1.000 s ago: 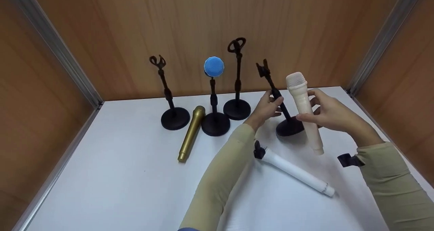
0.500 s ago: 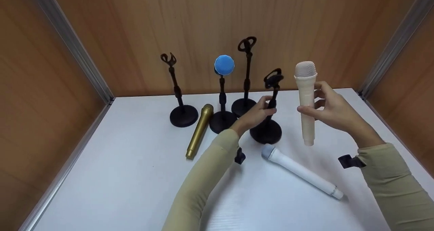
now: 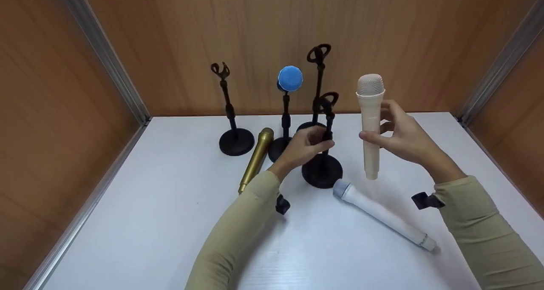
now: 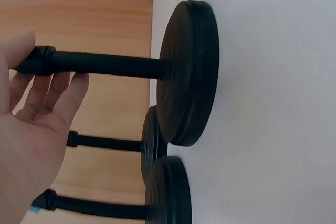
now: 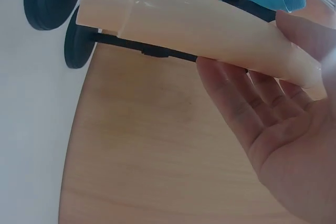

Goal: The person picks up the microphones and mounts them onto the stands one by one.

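My left hand (image 3: 301, 149) pinches the pole of a black microphone stand (image 3: 323, 171) between thumb and fingers, just under its ring-shaped clip. In the left wrist view the stand's round base (image 4: 197, 77) stands upright at the table surface. My right hand (image 3: 401, 132) holds a cream microphone (image 3: 371, 120) by its body, head up, in the air to the right of that stand. The right wrist view shows the microphone's smooth lower end (image 5: 173, 14) between thumb and fingers. Below, a white microphone with a grey head (image 3: 384, 213) lies slanted on the table.
A gold microphone (image 3: 257, 158) lies left of my left hand, partly behind the sleeve. A blue-headed microphone (image 3: 290, 78) sits in a stand behind it. Two more stands, one at left (image 3: 236, 142) and a tall one (image 3: 319, 73), are near the wooden back wall (image 3: 255, 26).
The gripped stand has moved left and nearer, turned, and gone from tilted to nearly upright. My right hand has brought the cream microphone from a slant to upright. The head view has shifted.
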Motion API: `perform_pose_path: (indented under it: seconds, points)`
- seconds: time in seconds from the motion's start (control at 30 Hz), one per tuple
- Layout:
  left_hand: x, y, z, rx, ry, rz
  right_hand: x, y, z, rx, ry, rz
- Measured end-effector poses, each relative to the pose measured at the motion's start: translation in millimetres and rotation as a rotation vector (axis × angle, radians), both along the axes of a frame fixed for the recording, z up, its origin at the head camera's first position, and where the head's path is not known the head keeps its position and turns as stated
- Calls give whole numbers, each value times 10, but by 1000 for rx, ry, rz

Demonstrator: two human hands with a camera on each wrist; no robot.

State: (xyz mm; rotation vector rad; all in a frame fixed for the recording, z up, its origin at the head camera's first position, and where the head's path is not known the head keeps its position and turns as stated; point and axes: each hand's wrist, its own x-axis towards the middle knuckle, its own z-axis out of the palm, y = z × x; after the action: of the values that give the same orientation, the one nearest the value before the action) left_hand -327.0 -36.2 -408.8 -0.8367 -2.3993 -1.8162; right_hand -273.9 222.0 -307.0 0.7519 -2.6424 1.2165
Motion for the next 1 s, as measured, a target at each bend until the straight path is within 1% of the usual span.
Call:
perform_pose_path:
  seconds: [0.1, 0.2, 0.27, 0.33, 0.4, 0.5, 0.57, 0.63, 0.73, 0.8, 1.0]
  points:
    - [31, -179, 15, -5, -17, -25, -32, -65, -23, -8, -6, 24]
    - [67, -349, 45, -24, -57, -68, -64, -136, -38, -18, -16, 46]
    - [90, -421, 81, -42, -79, -101, -76, -177, -45, -23, -15, 56]
    - [120, -439, 125, -69, -79, -111, -76, -209, -46, -28, -9, 64]
    - [160, -419, 168, -119, -44, -90, -72, -235, -59, -24, -2, 69]
    - [213, -363, 205, -169, 44, -40, -66, -262, -84, -15, 1, 74]
    - [231, -322, 214, -169, 99, -23, -64, -261, -98, -8, -1, 77]
    - [245, -296, 215, -140, 128, -21, -61, -261, -106, -10, -8, 84]
    - [259, -292, 210, -117, 149, -23, -51, -267, -109, -18, -12, 87]
    - [266, -295, 210, -114, 150, -26, -36, -276, -103, -30, -4, 80]
    - [254, -299, 194, -126, 149, -27, 7, -318, -67, -91, 82, 56]
